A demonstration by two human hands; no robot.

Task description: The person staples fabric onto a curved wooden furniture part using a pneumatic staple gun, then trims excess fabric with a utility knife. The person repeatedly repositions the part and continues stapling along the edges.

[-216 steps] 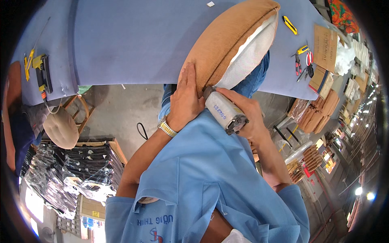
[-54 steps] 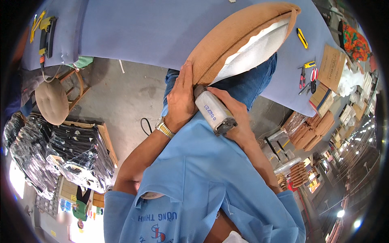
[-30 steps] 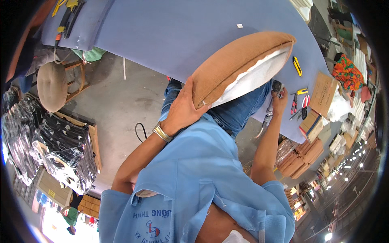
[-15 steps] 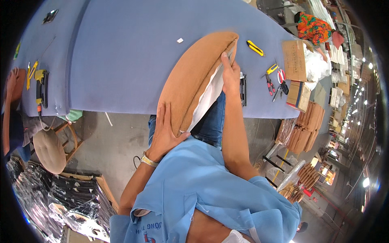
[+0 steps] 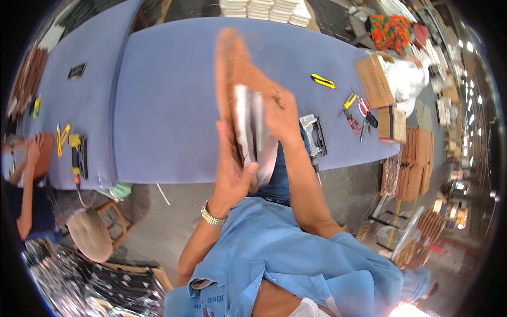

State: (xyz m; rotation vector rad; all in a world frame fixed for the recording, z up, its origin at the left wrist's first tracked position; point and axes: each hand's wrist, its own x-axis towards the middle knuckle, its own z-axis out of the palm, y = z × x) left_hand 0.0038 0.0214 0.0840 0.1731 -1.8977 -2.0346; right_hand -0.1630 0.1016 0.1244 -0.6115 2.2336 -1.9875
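Note:
A brown fabric-covered cushion (image 5: 228, 74) is held on edge in front of me, over the near rim of the blue table, its far end smeared by motion. Its white underside (image 5: 243, 119), with a loose-looking grey and white edge, faces my right. Along the near left side, my left hand (image 5: 232, 171) grips it, thumb across the white side. My right hand (image 5: 281, 113) has bent fingers around the opposite side, farther up. Just right of my right wrist lies a silver and black staple gun (image 5: 315, 136) on the table.
On the blue table (image 5: 169, 105) lie a yellow box cutter (image 5: 323, 81), pliers (image 5: 351, 121), scissors (image 5: 363, 107) and, leftward, another staple gun (image 5: 78, 156). Cardboard boxes (image 5: 375, 79) stand at the right. A co-worker's hands (image 5: 34, 148) rest on a brown piece at far left.
The cushion has been tilted up from lying slanted over the table edge, turning its white underside toward my right. Both hands moved with it. The view has shifted, showing more of the staple gun.

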